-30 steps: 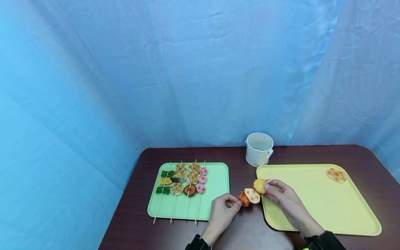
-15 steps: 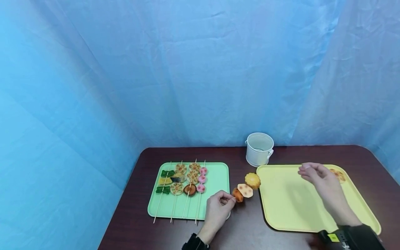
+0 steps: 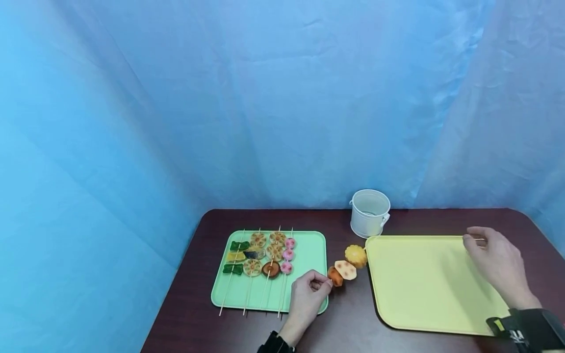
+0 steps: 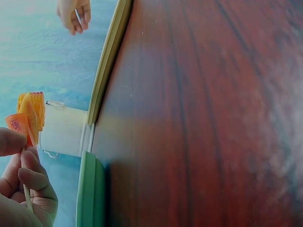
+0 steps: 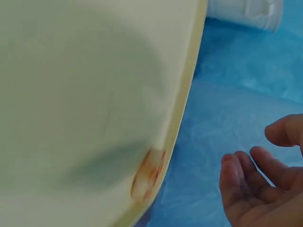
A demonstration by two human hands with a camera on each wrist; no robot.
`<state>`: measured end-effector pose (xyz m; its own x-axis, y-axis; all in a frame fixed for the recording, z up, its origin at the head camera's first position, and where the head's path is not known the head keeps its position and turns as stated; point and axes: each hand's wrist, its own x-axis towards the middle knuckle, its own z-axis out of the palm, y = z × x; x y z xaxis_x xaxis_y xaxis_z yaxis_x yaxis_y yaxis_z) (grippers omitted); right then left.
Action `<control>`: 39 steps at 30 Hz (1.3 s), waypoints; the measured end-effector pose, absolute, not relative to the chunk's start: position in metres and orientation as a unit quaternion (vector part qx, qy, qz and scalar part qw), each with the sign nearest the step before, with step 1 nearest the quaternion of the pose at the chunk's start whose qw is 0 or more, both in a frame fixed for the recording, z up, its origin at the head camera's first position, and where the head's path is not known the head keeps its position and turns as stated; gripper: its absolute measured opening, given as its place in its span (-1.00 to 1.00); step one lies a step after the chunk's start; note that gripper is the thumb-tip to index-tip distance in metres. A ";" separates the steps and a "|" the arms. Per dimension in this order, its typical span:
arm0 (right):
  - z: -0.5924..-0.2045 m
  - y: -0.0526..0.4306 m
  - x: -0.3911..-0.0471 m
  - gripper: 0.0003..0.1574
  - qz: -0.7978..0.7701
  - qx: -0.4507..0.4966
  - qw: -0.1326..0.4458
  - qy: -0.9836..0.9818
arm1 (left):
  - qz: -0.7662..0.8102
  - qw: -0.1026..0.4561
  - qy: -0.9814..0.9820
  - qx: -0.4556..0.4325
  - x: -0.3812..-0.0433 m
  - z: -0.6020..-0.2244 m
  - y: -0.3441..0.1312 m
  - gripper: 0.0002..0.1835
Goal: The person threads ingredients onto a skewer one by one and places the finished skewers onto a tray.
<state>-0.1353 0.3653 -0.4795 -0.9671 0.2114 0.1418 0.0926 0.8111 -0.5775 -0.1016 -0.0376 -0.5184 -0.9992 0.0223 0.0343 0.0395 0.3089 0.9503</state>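
Note:
My left hand [image 3: 309, 296] pinches a wooden skewer [image 4: 27, 196] between thumb and fingers, beside the green tray's right edge. On that skewer sit a brown-orange chunk [image 3: 335, 276], a pale spotted slice [image 3: 346, 269] and a yellow corn piece [image 3: 355, 256]. Over the far right of the yellow tray [image 3: 423, 294] hovers my right hand [image 3: 499, 262], holding nothing. Its thumb stands apart from the loosely bent fingers in the right wrist view. A browned pale slice [image 5: 149, 175] lies in the tray's corner near that hand; in the head view the hand covers it.
On the green tray [image 3: 309, 245] lie several loaded skewers, their sticks jutting over its front edge. They carry green pieces [image 3: 240, 246], lotus root slices [image 3: 252, 267], a mushroom [image 3: 270, 269] and pink rings [image 3: 287, 255]. A white bucket [image 3: 370, 215] stands behind, between the trays.
My right hand has let go of the skewer at the corn end and moved right, over the yellow tray's far corner. The left hand still holds the skewer, shifted slightly left.

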 end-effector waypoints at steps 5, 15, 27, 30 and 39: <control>-0.485 0.381 -0.145 -0.38 0.196 -0.085 0.067 -0.975 | -0.588 0.012 -0.809 -0.012 -0.100 -0.519 -0.038 -0.92; -0.500 0.397 -0.155 -0.53 0.135 -0.068 0.012 -0.988 | -0.590 0.015 -0.807 -0.009 -0.101 -0.517 -0.039 -0.89; -0.507 0.397 -0.158 -0.57 0.133 -0.094 0.006 -0.987 | -0.591 0.023 -0.806 -0.007 -0.101 -0.516 -0.041 -0.90; -0.508 0.398 -0.159 -0.57 0.131 -0.097 0.005 -0.987 | -0.590 0.018 -0.807 0.002 -0.100 -0.513 -0.040 -0.90; -0.505 0.400 -0.156 -0.68 0.124 -0.097 -0.004 -0.988 | -0.590 0.019 -0.807 0.002 -0.092 -0.488 -0.038 -0.92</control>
<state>-0.1564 0.4003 -0.5047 -0.9810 0.1915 -0.0318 0.1934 0.9505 -0.2433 -0.0920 -0.0383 -0.4880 -0.9993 -0.0253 0.0292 0.0201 0.3042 0.9524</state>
